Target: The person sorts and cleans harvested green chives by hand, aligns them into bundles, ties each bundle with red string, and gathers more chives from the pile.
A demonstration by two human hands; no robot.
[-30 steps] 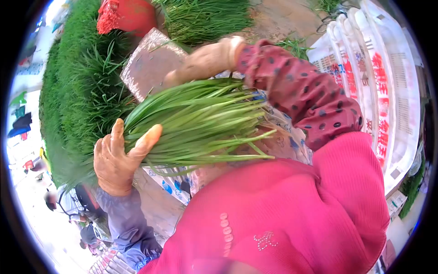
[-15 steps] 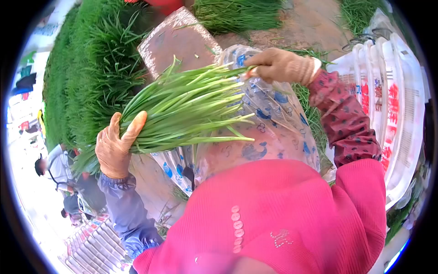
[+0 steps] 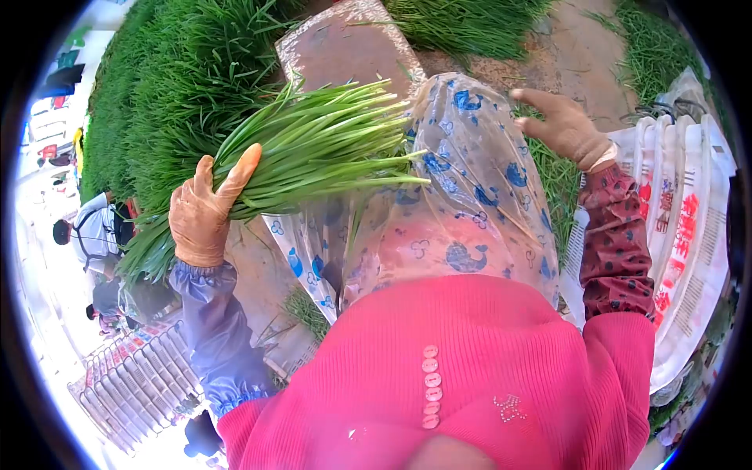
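Note:
A bunch of long green Chinese chives (image 3: 313,149) lies across my left hand (image 3: 205,207), which wears a tan glove and is closed around the leafy side, thumb on top. The pale cut ends point right, over my lap. My right hand (image 3: 560,127), gloved as well, is held apart from the bunch at the right, thumb and fingers spread with nothing between them. Under the cut ends, a clear plastic apron (image 3: 478,180) with blue whale prints covers my knees.
A tall bank of chives (image 3: 180,102) stands at the left. Ahead are a worn board (image 3: 352,47) and another chive pile (image 3: 470,23). White baskets with red print (image 3: 674,211) stand at the right, wire racks (image 3: 137,376) at lower left. A person (image 3: 94,231) is farther left.
My right hand has let go of the chive ends, moved away to the right and opened. My left hand still grips the bunch. The view has shifted slightly.

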